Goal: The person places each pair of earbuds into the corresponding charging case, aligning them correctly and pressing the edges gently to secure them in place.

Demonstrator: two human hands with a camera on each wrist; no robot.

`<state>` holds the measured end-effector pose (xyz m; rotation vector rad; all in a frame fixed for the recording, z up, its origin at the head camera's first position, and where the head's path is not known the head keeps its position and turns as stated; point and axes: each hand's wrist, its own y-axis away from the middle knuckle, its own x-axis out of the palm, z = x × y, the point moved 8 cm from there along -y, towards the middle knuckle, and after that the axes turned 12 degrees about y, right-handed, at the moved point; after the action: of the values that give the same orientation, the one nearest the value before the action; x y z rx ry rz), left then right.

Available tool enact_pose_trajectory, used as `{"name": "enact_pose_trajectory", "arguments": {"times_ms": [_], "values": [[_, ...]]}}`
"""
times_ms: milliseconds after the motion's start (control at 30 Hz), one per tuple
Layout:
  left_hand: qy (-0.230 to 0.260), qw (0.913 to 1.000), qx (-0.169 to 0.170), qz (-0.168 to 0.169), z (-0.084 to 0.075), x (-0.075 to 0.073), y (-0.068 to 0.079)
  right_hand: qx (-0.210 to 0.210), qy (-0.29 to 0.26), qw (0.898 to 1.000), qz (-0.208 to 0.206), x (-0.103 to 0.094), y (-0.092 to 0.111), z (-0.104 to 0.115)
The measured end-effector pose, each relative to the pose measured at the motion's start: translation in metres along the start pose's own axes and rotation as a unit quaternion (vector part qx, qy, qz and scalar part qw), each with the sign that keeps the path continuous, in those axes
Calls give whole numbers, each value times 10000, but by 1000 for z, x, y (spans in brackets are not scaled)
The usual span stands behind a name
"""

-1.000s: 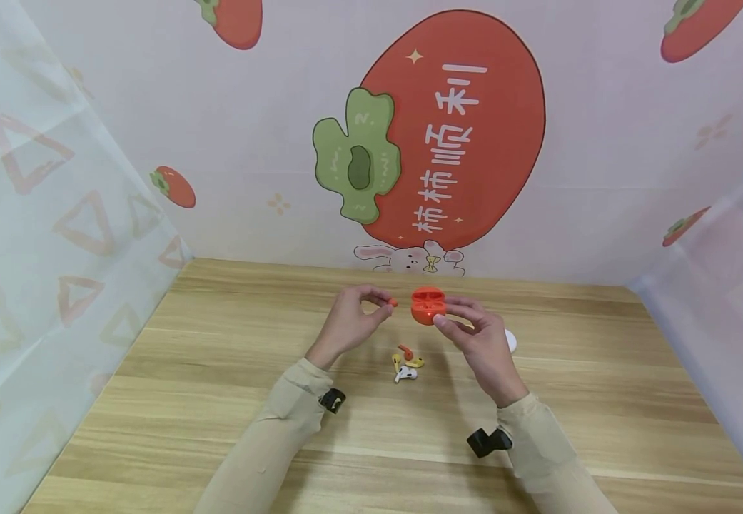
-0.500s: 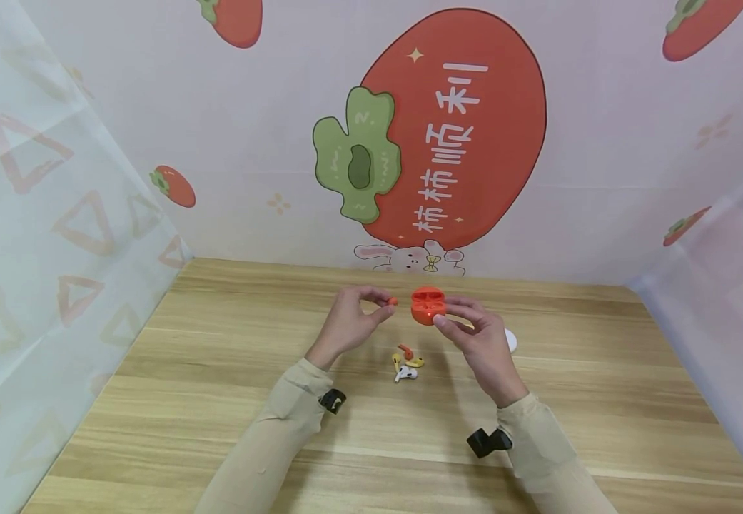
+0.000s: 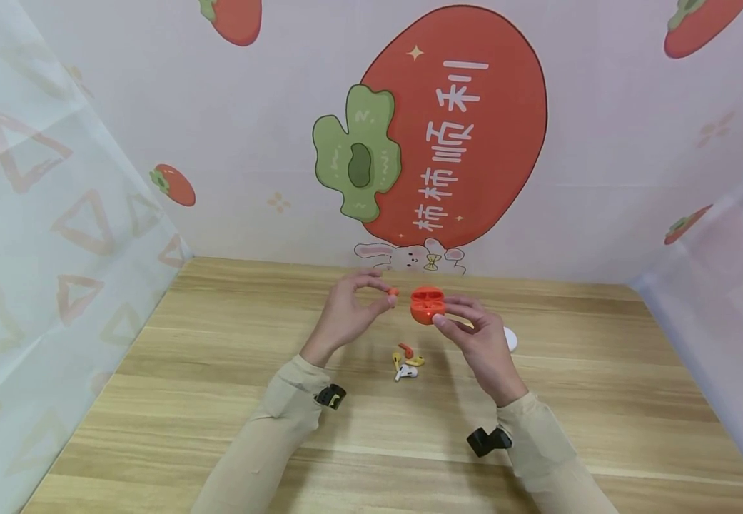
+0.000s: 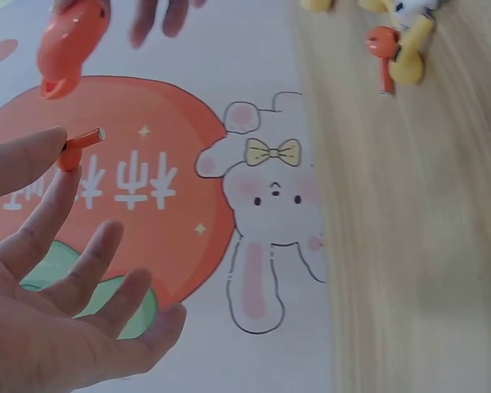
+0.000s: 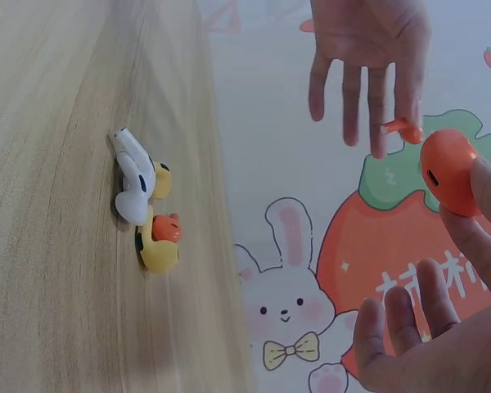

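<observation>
The wall had a big red fruit picture on it, and white writing ran sideways down the fruit: 柿柿顺利. A bunny was drawn below. The orange case was round, smooth and shiny. Its lid was up, and little hollows showed inside. It was up in the air over the worktop, in the right hand, which pinched its side with the thumb and a finger. The left hand pinched a small orange earbud with its thumb and pointing finger, and its other fingers were spread out. This earbud was near the case but not touching it. Below, another orange earbud, yellow earbuds and white earbuds lay close together. A white round thing was partly hidden behind the right hand.
</observation>
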<state>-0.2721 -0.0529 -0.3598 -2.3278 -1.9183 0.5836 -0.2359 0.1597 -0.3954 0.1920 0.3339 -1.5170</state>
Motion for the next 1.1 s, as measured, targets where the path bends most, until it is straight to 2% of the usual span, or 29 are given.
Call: {"name": "enact_pose_trajectory", "arguments": {"times_ms": [133, 400, 667, 900, 1100], "values": [[90, 9998, 169, -25, -10, -2, 0, 16, -25, 10000, 5, 1, 0, -1], [302, 9968, 745, -11, -35, -2, 0, -60, -18, 10000, -3, 1, -1, -1], [286, 9977, 598, -120, -52, 2, 7, -272, 163, 9995, -11, 2, 0, 3], [207, 9957, 894, -96, -62, 9, 11, -771, 280, 9966, -51, 5, 2, 9], [174, 9939, 1085, -31, -65, 16, 12, -947, 370, 9947, -134, 7, 3, 13]]}}
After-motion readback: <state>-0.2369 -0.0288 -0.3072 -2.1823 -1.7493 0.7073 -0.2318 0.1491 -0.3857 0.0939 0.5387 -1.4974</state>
